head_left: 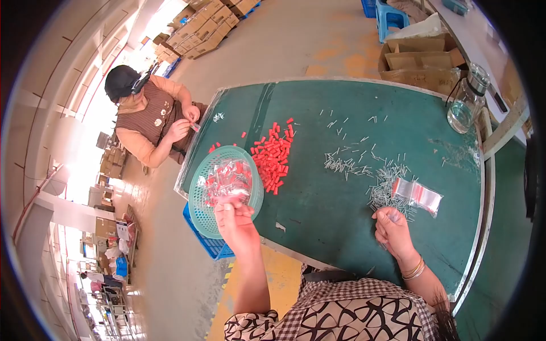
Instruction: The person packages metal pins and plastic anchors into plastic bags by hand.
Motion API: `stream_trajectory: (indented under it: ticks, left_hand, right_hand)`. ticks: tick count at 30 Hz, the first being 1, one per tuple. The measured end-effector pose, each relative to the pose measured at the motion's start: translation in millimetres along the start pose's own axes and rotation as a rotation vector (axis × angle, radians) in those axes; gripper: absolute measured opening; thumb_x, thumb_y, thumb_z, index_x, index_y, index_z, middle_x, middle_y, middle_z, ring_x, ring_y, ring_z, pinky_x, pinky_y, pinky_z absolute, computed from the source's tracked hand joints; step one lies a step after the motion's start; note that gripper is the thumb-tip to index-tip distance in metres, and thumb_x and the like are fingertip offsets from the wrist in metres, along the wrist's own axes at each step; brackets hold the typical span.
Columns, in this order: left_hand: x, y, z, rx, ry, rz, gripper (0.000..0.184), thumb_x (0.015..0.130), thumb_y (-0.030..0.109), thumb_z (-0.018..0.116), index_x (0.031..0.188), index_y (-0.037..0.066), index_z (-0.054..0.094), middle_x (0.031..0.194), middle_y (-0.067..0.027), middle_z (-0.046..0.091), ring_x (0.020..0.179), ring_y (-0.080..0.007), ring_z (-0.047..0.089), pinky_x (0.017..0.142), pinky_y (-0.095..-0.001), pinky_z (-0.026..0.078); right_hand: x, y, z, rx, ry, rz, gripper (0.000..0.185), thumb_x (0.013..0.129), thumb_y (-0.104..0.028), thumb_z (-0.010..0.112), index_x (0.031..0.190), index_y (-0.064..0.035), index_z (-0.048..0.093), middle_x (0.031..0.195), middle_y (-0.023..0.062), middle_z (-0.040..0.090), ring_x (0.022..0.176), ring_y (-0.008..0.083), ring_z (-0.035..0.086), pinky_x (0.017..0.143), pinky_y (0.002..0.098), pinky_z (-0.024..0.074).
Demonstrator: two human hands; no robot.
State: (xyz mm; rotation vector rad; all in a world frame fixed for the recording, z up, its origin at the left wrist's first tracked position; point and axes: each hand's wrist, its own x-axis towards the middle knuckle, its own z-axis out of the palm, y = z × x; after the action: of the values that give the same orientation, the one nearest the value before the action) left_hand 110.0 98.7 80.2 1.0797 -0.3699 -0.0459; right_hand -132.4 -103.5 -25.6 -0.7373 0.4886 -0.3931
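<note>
My left hand [234, 219] is over the near rim of a round green basket [202, 219], its fingers curled at small clear bags with red pieces [227, 179]; whether it grips one is unclear. My right hand [392, 227] is closed at the near edge of a pile of metal screws [384, 190]; anything inside its fingers is hidden. Just beyond it, a stack of clear zip bags [418, 196] with red strips lies partly on the screws. A heap of red plastic pieces [273, 156] lies right of the basket.
Across the green table [324, 216], a co-worker in a black cap [122, 84] holds a small bag. A glass jug [463, 105] stands at the far right corner. Loose screws [344, 131] are scattered mid-table. A blue crate [213, 245] is under the basket, with cardboard boxes [421, 62] beyond the table.
</note>
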Motion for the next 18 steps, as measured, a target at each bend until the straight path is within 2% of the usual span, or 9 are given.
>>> stream_trajectory:
  ticks: [2, 5, 6, 7, 9, 12, 14, 15, 18]
  left_hand:
    - [-1, -6, -9, -0.088, 0.058, -0.179, 0.008, 0.097, 0.012, 0.055, 0.093, 0.005, 0.056, 0.082, -0.0048, 0.061, 0.069, -0.0130, 0.056, 0.064, -0.0293, 0.048]
    - [-53, -47, 11, 0.246, -0.266, -0.402, 0.005, 0.095, 0.008, 0.059, 0.097, 0.003, 0.059, 0.085, -0.0049, 0.061, 0.070, -0.0126, 0.058, 0.065, -0.0264, 0.049]
    - [-77, -54, 27, 0.370, -0.408, -0.452, 0.007, 0.093, 0.005, 0.061, 0.100, 0.003, 0.060, 0.086, -0.0051, 0.062, 0.070, -0.0130, 0.059, 0.065, -0.0259, 0.049]
    - [-93, -66, 37, 0.459, -0.618, -0.438, 0.019, 0.087, -0.002, 0.064, 0.106, 0.003, 0.063, 0.087, -0.0062, 0.063, 0.071, -0.0136, 0.060, 0.066, -0.0259, 0.050]
    - [-108, -62, 76, 0.599, -0.963, -0.095, 0.026, 0.082, -0.002, 0.069, 0.107, 0.004, 0.064, 0.085, -0.0069, 0.064, 0.070, -0.0146, 0.061, 0.065, -0.0267, 0.050]
    - [-120, -62, 112, 0.715, -1.110, -0.059, 0.030, 0.079, 0.005, 0.074, 0.107, 0.006, 0.065, 0.089, -0.0075, 0.063, 0.072, -0.0187, 0.062, 0.065, -0.0296, 0.051]
    - [-128, -80, 115, 0.802, -1.161, 0.124, 0.032, 0.078, 0.009, 0.076, 0.108, 0.006, 0.065, 0.094, -0.0078, 0.062, 0.075, -0.0218, 0.062, 0.065, -0.0323, 0.051]
    - [-130, -88, 114, 0.845, -1.185, 0.221, 0.033, 0.077, 0.011, 0.077, 0.108, 0.007, 0.065, 0.096, -0.0080, 0.062, 0.077, -0.0234, 0.063, 0.065, -0.0336, 0.052]
    - [-137, -96, 112, 0.785, -1.229, 0.276, 0.034, 0.077, 0.015, 0.077, 0.108, 0.007, 0.064, 0.100, -0.0073, 0.061, 0.082, -0.0260, 0.063, 0.067, -0.0366, 0.052]
  right_hand:
    - [0, -3, 3, 0.138, -0.025, 0.045, 0.018, 0.101, -0.020, 0.055, 0.098, -0.0028, 0.060, 0.059, -0.0066, 0.035, 0.047, 0.0039, 0.027, 0.041, 0.0207, 0.0251]
    - [2, -4, 0, 0.233, -0.076, 0.033, 0.022, 0.101, -0.025, 0.054, 0.102, -0.0028, 0.059, 0.059, -0.0061, 0.031, 0.047, 0.0049, 0.025, 0.042, 0.0209, 0.0244]
    - [1, -6, -1, 0.291, -0.104, 0.032, 0.022, 0.101, -0.025, 0.055, 0.102, -0.0032, 0.060, 0.062, -0.0053, 0.034, 0.050, 0.0051, 0.028, 0.044, 0.0207, 0.0258]
    - [4, -6, -1, 0.337, -0.101, 0.033, 0.022, 0.101, -0.025, 0.055, 0.103, -0.0034, 0.060, 0.063, -0.0052, 0.035, 0.051, 0.0054, 0.029, 0.045, 0.0207, 0.0271]
    - [4, -2, -7, 0.417, -0.067, 0.038, 0.022, 0.100, -0.026, 0.057, 0.104, -0.0040, 0.060, 0.065, -0.0049, 0.037, 0.054, 0.0058, 0.032, 0.048, 0.0206, 0.0290]
    - [5, -2, -8, 0.478, 0.027, 0.047, 0.023, 0.099, -0.027, 0.058, 0.105, -0.0052, 0.060, 0.069, -0.0045, 0.040, 0.059, 0.0063, 0.035, 0.050, 0.0204, 0.0303]
    - [1, -10, 2, 0.477, 0.152, 0.041, 0.023, 0.099, -0.028, 0.059, 0.106, -0.0061, 0.060, 0.071, -0.0043, 0.042, 0.061, 0.0067, 0.037, 0.051, 0.0203, 0.0303]
    - [2, -9, -3, 0.478, 0.124, 0.027, 0.024, 0.098, -0.029, 0.059, 0.107, -0.0064, 0.060, 0.071, -0.0041, 0.043, 0.062, 0.0067, 0.037, 0.051, 0.0206, 0.0305]
    - [5, 0, -14, 0.500, 0.074, -0.010, 0.025, 0.098, -0.029, 0.059, 0.109, -0.0069, 0.058, 0.072, -0.0035, 0.045, 0.063, 0.0071, 0.037, 0.053, 0.0225, 0.0320]
